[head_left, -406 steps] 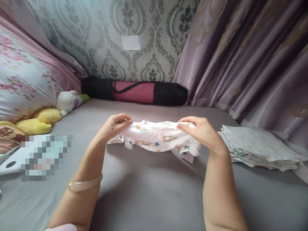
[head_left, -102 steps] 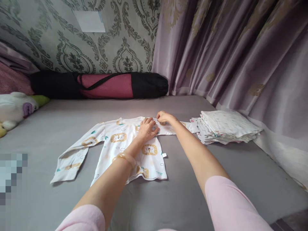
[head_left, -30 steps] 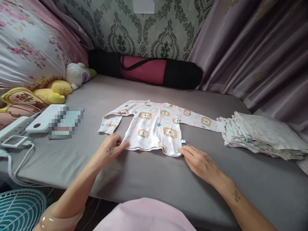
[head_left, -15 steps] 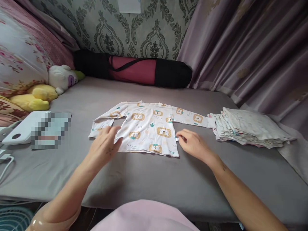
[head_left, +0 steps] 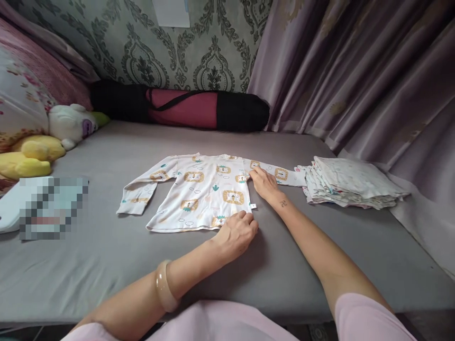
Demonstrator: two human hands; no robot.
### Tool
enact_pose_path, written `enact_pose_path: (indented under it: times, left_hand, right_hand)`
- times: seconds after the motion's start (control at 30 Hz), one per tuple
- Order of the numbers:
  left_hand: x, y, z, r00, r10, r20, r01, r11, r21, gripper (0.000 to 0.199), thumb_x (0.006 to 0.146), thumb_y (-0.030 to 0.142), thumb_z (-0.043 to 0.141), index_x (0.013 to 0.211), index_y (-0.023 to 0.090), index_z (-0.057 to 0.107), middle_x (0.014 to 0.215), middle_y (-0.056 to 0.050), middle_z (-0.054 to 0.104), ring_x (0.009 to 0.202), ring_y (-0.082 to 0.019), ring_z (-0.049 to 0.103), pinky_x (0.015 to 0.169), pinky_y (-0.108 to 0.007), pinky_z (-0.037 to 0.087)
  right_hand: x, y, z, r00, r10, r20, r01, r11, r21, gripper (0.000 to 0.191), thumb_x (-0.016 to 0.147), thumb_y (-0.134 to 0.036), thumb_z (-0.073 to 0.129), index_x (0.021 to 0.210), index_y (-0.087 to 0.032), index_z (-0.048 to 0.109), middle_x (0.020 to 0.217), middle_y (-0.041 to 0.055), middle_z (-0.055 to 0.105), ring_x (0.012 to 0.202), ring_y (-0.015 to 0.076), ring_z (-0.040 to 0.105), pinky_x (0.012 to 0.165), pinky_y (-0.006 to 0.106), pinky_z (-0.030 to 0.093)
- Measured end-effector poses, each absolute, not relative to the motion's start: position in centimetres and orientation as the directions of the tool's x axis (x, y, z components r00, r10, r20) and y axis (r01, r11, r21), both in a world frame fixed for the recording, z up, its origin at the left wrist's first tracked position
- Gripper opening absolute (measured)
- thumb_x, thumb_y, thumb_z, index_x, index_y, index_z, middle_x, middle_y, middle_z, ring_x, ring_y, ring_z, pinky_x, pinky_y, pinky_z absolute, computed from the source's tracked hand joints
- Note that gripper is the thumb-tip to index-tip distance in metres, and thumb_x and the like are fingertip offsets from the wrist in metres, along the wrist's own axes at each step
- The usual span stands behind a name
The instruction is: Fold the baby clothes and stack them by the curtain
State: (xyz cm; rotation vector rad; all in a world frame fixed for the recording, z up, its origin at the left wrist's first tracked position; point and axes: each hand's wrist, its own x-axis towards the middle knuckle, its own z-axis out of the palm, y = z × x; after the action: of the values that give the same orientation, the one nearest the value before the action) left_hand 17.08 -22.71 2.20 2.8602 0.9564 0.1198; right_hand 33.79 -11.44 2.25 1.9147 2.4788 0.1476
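A small white long-sleeved shirt (head_left: pixel 202 194) with a lion print lies spread flat on the grey sheet. Its left sleeve is bent downward, while the right sleeve stretches out toward a clothes pile. My left hand (head_left: pixel 236 234) is closed at the shirt's bottom right corner, fingers pinching the hem; the knuckles hide the fingertips. Farther up the same side, my right hand (head_left: pixel 265 182) pinches the fabric near the right underarm, partly covering the sleeve. Between both hands a little white tag (head_left: pixel 253 206) sticks out from the side seam.
At right lies a stack of folded clothes (head_left: pixel 351 182), touching the right cuff. A long black and maroon bag (head_left: pixel 181 108) lies along the wall. Plush toys (head_left: pixel 71 124) sit at far left, near a white device (head_left: pixel 21 203) and a blurred-out flat item (head_left: pixel 60 208).
My left hand has crossed from the shirt's left side to its bottom right corner. My right hand has moved up from the tag to the underarm. The view has shifted slightly right.
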Motion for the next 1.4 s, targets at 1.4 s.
enact_pose_path:
  times: [1.4]
  left_hand:
    - [-0.2,-17.9,0.7,0.616,0.783,-0.086,0.774,-0.581,0.251,0.084,0.093,0.072,0.031,0.156,0.018,0.024,0.165,-0.011,0.016,0.153,-0.027,0.011,0.123,-0.046,0.007]
  right_hand:
    - [27.9,-19.6,2.0,-0.776,0.618,-0.125,0.621,0.717,-0.317,0.054,0.103,-0.043,0.034,0.154,-0.025,0.035,0.165,0.0097,0.014,0.153,0.0257,0.008,0.122,0.054,0.003]
